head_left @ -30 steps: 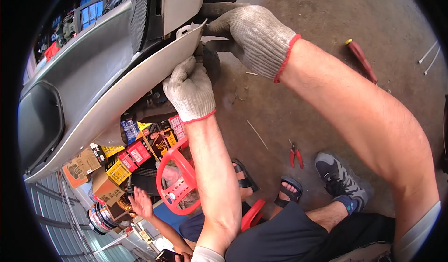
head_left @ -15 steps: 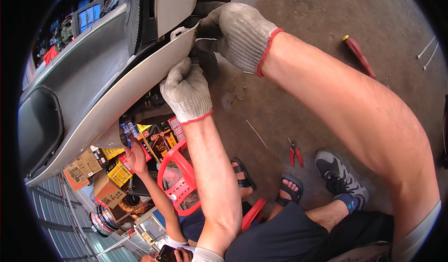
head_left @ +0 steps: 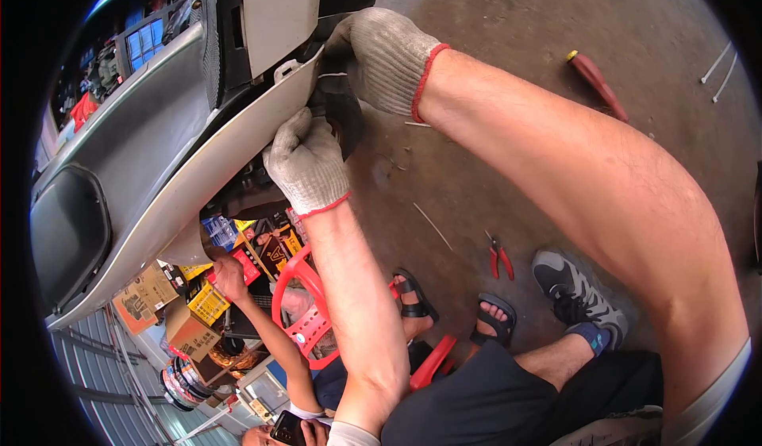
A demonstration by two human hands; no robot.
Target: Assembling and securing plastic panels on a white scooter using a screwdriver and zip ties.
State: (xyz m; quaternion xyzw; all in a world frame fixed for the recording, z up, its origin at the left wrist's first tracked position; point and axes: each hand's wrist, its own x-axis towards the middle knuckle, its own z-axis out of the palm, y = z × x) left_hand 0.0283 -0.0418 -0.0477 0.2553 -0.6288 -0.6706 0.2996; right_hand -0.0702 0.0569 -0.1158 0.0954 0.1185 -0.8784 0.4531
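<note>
A long silver-grey body panel (head_left: 214,136), apparently from a scooter, slants from upper middle to lower left. My left hand (head_left: 308,160), in a knitted glove with a red cuff, is closed on its lower edge near the upper end. Beside that end my right hand (head_left: 389,61), gloved alike, curls inward against dark parts. Its fingertips are hidden, so I cannot make out what they hold. A small pale clip tab (head_left: 286,68) stands on the panel's end. Dark parts (head_left: 337,109) show between my two hands.
Red-handled pliers (head_left: 500,259), a red tool handle (head_left: 599,85) and white cable ties (head_left: 717,71) lie on the concrete floor (head_left: 476,160). Another person's hand (head_left: 230,278) reaches to the panel's underside. A red plastic chair (head_left: 305,303) and stacked boxes (head_left: 190,331) are at lower left.
The panel and both my hands sit slightly further left in view, while floor items shift a little too. Both hands keep about the same places on the parts.
</note>
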